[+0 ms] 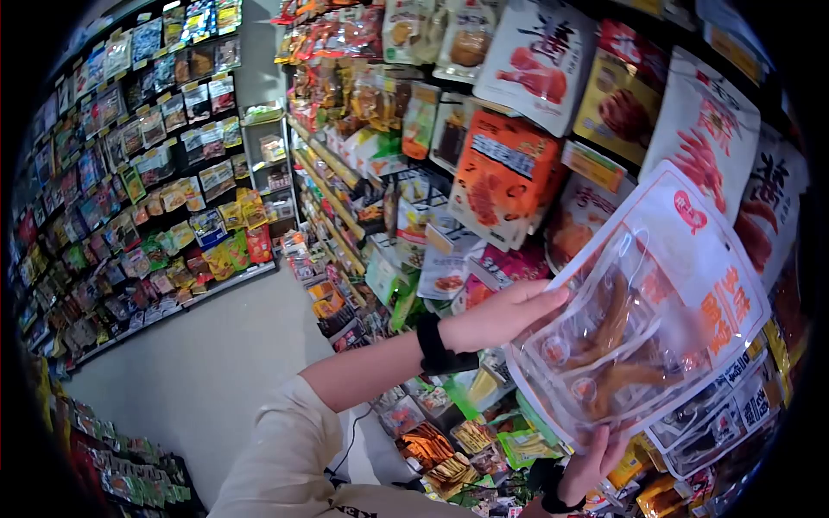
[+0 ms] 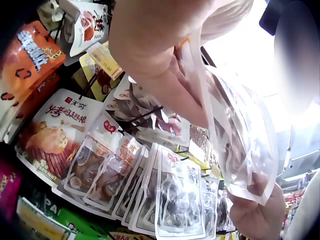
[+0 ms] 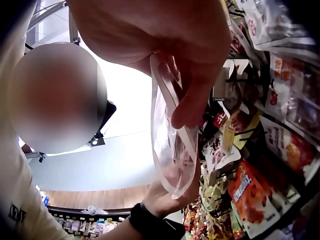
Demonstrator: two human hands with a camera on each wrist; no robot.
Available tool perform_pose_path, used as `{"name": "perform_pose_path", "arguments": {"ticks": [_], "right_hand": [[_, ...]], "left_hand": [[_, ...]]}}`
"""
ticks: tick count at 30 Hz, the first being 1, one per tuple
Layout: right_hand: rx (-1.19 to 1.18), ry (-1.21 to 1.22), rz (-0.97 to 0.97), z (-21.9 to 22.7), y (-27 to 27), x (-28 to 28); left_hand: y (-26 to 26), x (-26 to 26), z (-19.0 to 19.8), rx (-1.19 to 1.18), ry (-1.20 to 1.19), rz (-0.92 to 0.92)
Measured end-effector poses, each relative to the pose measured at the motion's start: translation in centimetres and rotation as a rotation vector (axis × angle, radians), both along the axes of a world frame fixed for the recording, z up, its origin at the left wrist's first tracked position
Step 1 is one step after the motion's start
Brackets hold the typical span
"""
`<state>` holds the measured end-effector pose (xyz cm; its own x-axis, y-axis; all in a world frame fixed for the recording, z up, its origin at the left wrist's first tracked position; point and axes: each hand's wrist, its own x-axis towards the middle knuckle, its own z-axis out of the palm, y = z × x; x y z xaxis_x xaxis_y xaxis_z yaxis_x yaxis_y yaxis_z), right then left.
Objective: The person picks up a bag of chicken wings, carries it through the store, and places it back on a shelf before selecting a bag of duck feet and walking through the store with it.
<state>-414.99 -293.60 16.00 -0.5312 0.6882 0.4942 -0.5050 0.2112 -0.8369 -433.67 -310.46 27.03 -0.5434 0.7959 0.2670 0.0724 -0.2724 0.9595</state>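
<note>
**Windowed meat packet held up between both hands at the snack display**

I have a large white-bordered packet with a clear window (image 1: 635,315) in front of me, its printed face towards my head and its body tilted. Brown meat pieces show through the window; a red emblem and orange characters are printed on the white part. A patch of the front is blurred, so I cannot read all of it.

My left hand (image 1: 509,312) grasps one side edge, pinching the film. My right hand (image 1: 591,466) pinches the edge nearer my body. No hook shows through the packet, and from the left wrist it stands apart from the hanging stock. There, a similar packet with a red emblem (image 2: 107,162) hangs beside white packets with dark printing (image 2: 178,195). An orange packet with black characters (image 1: 496,177) and a white drumstick packet (image 1: 535,69) hang beyond my left hand.

I judge the step in hand to be looking over this packet's front, since both hands spread it flat towards me. The next move seems to call for a firm pinch on one edge while the other hand frees itself, whether to turn the packet over or to shift it. The film looks slick and the contents heavy enough to sag, so a one-edge hold could let it fold or swing against the neighbouring packets.
</note>
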Motion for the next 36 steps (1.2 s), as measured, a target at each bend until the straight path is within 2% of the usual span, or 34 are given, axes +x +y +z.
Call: {"name": "perform_pose_path", "arguments": {"ticks": [1, 2, 4, 5, 6, 7, 9, 10, 11, 13, 17, 19, 20, 23, 24, 25, 27, 28, 29, 31, 33, 35, 36], "right_hand": [[-0.042, 0.030, -0.028, -0.4, -0.6, -0.5], [-0.037, 0.031, -0.017, -0.8, -1.3, -0.7], [-0.074, 0.001, 0.224, -0.2, -4.1, -1.2], [-0.075, -0.003, 0.239, -0.2, -5.2, -1.6], [-0.095, -0.038, 0.321, -0.3, -6.5, -2.0], [-0.119, -0.069, 0.404, -0.2, -8.2, -2.6], [-0.157, -0.132, 0.430, 0.1, -12.3, -3.6], [-0.165, -0.150, 0.496, -0.1, -14.3, -4.1], [-0.172, -0.170, 0.567, -0.4, -16.4, -4.6], [-0.196, -0.111, 0.635, -1.0, -21.5, -6.4], [-0.284, -0.154, 0.990, -1.9, -31.4, -8.9], [-0.292, -0.164, 1.084, -2.3, -36.7, -10.4], [-0.210, -0.212, 1.193, -2.7, -38.5, -11.0], [-0.277, -0.274, 1.431, -1.2, -45.8, -12.2], [-0.236, -0.325, 1.455, -0.9, -47.9, -12.6], [-0.232, -0.319, 1.496, -1.0, -50.1, -13.2], [-0.210, -0.360, 1.666, -1.3, -54.4, -14.3], [-0.230, -0.439, 1.732, -1.3, -56.3, -14.8], [-0.223, -0.437, 1.764, -1.6, -58.2, -15.5], [-0.223, -0.532, 1.989, -2.2, -61.6, -17.3], [-0.184, -0.531, 2.086, -2.8, -65.7, -19.3], [-0.167, -0.506, 2.180, -1.6, -70.1, -20.7], [-0.155, -0.500, 2.204, -1.6, -72.3, -21.7]], "left_hand": [[-1.1, 0.2, -0.2, 0.038, -0.015, 0.004], [-2.7, 0.8, -0.5, 0.028, -0.140, 0.053], [-6.5, 0.9, -2.1, 0.028, -0.165, 0.046], [-8.7, 1.4, -3.1, 0.042, -0.218, 0.073], [-11.3, 2.1, -2.8, -0.001, -0.190, 0.086], [-13.8, 1.4, -4.2, -0.246, -0.193, 0.059], [-19.2, 3.2, -4.0, -0.076, 0.099, 0.063], [-22.2, 3.7, -4.3, -0.240, -0.020, 0.048], [-25.1, 5.0, -4.1, -0.206, -0.133, 0.073], [-31.0, 7.2, -3.4, -0.210, -0.178, 0.104], [-41.6, 11.8, -4.6, -0.277, -0.275, 0.341], [-45.8, 14.1, -5.0, -0.314, -0.068, 0.467], [-47.3, 15.5, -5.3, -0.332, -0.114, 0.615], [-51.7, 18.8, -4.2, -0.330, -0.177, 0.847], [-53.8, 19.2, -6.6, -0.327, 0.007, 0.889], [-55.1, 20.0, -6.7, -0.332, 0.012, 0.930], [-57.7, 21.3, -6.7, -0.214, -0.175, 1.051], [-58.7, 21.7, -7.3, -0.107, -0.262, 1.114], [-60.1, 21.8, -7.7, -0.105, -0.257, 1.147], [-63.1, 21.4, -8.8, -0.067, -0.310, 1.253], [-66.4, 20.8, -9.1, 0.001, -0.340, 1.307], [-69.3, 20.0, -8.3, 0.042, -0.365, 1.388], [-70.8, 19.8, -8.3, 0.061, -0.345, 1.358]]}}
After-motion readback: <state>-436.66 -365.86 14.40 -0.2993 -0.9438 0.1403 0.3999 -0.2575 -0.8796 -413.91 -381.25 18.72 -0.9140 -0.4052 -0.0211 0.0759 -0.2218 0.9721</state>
